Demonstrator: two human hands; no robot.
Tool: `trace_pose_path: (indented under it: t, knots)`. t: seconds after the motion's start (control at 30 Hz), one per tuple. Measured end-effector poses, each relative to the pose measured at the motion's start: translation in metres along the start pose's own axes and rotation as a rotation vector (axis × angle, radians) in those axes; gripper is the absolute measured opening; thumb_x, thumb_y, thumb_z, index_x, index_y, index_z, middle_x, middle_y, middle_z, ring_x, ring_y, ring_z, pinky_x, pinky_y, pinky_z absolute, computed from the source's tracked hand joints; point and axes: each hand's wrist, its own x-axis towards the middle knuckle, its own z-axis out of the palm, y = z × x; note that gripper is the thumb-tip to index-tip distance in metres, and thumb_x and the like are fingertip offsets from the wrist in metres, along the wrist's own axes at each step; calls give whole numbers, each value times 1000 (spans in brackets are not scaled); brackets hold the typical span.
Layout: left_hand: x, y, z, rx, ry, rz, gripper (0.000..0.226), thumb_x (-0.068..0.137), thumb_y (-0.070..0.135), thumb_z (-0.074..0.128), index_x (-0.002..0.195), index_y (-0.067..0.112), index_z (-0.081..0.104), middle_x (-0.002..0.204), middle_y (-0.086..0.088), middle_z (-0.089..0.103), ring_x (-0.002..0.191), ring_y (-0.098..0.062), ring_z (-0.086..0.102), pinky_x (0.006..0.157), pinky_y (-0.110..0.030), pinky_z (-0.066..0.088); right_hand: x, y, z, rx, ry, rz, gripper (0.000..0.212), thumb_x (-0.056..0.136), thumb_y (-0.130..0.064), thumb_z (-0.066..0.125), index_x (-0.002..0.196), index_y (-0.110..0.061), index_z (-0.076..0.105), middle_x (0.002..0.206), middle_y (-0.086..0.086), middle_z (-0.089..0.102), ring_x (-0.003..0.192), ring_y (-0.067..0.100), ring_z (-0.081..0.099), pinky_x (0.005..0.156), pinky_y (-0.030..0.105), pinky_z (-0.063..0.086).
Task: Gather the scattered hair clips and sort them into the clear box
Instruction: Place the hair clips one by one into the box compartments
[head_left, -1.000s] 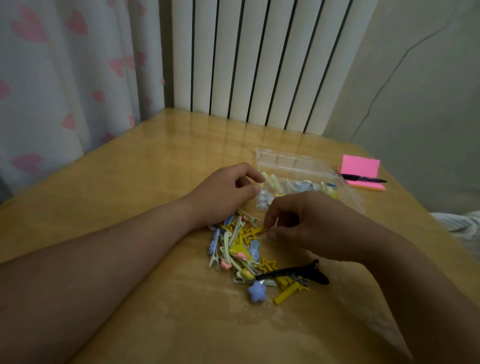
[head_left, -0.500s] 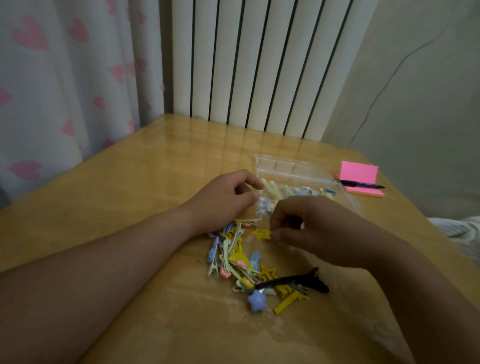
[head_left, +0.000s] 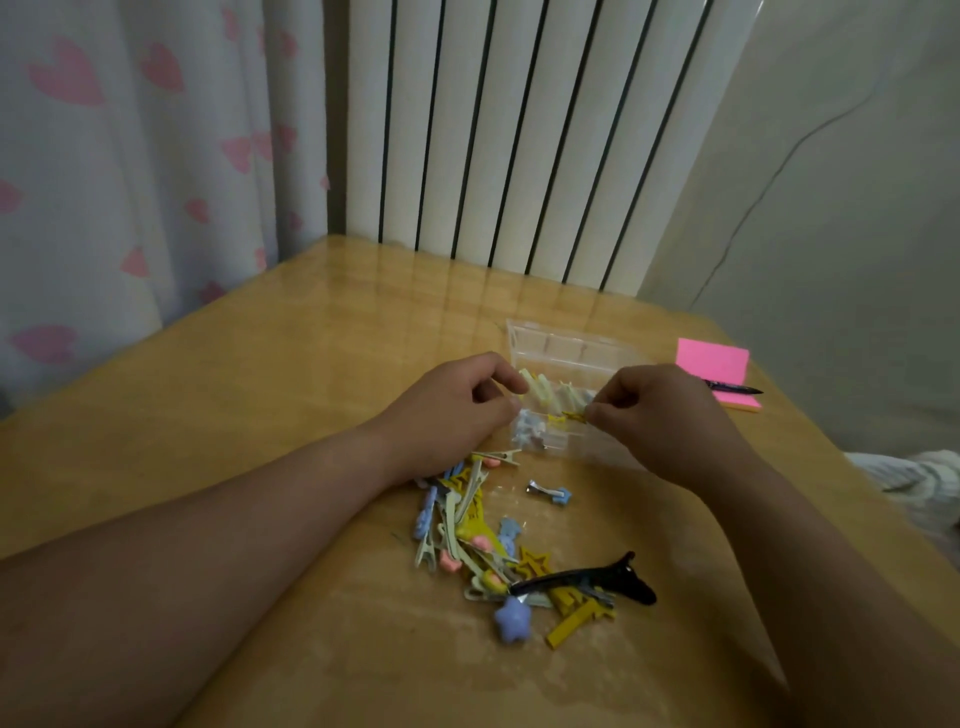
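A pile of scattered hair clips (head_left: 485, 540) lies on the wooden table (head_left: 260, 395), yellow, blue, pink and pale green. A long black clip (head_left: 587, 579) rests at the pile's near right, and one blue clip (head_left: 550, 491) lies apart. Behind the pile stands the clear box (head_left: 566, 345), with pale yellow and blue clips inside. My right hand (head_left: 665, 415) pinches a yellow star clip (head_left: 571, 417) over the box. My left hand (head_left: 452, 410) rests at the box's left edge with fingers curled; I cannot tell whether it holds anything.
A pink sticky-note pad (head_left: 719, 371) with a black pen (head_left: 732, 387) on it lies right of the box. A white radiator (head_left: 519, 130) and a heart-patterned curtain (head_left: 130, 156) stand behind the table. White cloth (head_left: 914, 478) shows past the right edge.
My right hand has lifted the yellow star clip from the pile and carried it back over the box. A blue clip now lies alone where the hand was.
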Motion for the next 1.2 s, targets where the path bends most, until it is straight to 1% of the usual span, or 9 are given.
trace_pose_path:
  t: [0.2, 0.33, 0.5, 0.6, 0.7, 0.8, 0.9, 1.03, 1.2]
  knots:
    - [1, -1, 0, 14, 1, 14, 13, 105, 28, 64, 116, 28, 71, 87, 5, 64, 77, -11, 59, 79, -42, 55, 5, -4, 6, -58, -43, 53, 19, 93, -42, 75, 82, -27, 76, 76, -8, 73, 69, 11, 68, 72, 41, 62]
    - [1, -1, 0, 18, 1, 11, 13, 105, 28, 64, 116, 28, 70, 87, 4, 64, 76, -12, 59, 79, -44, 55, 2, -4, 7, -13, -64, 68, 39, 99, -49, 66, 72, -23, 77, 66, -7, 74, 58, 8, 66, 62, 31, 54]
    - [1, 0, 0, 15, 3, 7, 13, 105, 28, 64, 117, 28, 71, 89, 1, 67, 82, -23, 64, 79, -42, 55, -4, -4, 8, 66, -72, 65, 46, 101, -51, 61, 69, -22, 78, 65, -10, 75, 61, 7, 70, 73, 36, 61]
    - [0, 1, 0, 18, 8, 2, 13, 105, 27, 64, 116, 29, 71, 88, 3, 65, 77, -11, 61, 79, -40, 54, -7, -5, 8, 41, -47, 52, 44, 101, -52, 60, 73, -23, 77, 67, -7, 74, 62, 9, 68, 69, 35, 58]
    - [0, 3, -1, 16, 14, -11, 13, 105, 27, 63, 115, 29, 72, 92, 0, 69, 85, -20, 67, 84, -42, 56, -12, -12, 5, -19, 103, -41, 32, 100, -50, 62, 82, -26, 74, 70, -8, 69, 66, 11, 65, 63, 34, 54]
    - [0, 4, -1, -23, 16, -39, 15, 104, 24, 63, 114, 30, 74, 101, -6, 73, 95, -24, 70, 91, -45, 57, -23, -29, 0, 97, 171, -184, 14, 98, -40, 68, 94, -29, 76, 79, -14, 70, 74, 4, 64, 68, 34, 56]
    - [0, 3, -3, -70, 20, -51, 17, 103, 21, 63, 111, 27, 77, 102, -6, 77, 95, -22, 72, 95, -44, 58, -36, -46, 2, 133, 34, -356, 7, 96, -34, 72, 100, -33, 78, 85, -17, 72, 78, 1, 66, 71, 31, 56]
    - [1, 3, -5, -134, 20, -54, 22, 96, 25, 63, 110, 23, 80, 103, -2, 79, 98, -23, 73, 93, -41, 58, -44, -57, 14, 4, -181, -439, 18, 95, -31, 72, 111, -37, 75, 90, -19, 66, 81, 3, 62, 74, 33, 55]
    - [2, 1, -4, -150, 18, -53, 20, 97, 23, 64, 110, 24, 80, 103, -10, 77, 90, -18, 70, 91, -42, 57, -44, -58, 24, -25, -303, -518, 34, 93, -26, 71, 123, -42, 71, 97, -22, 59, 84, 1, 58, 75, 30, 54]
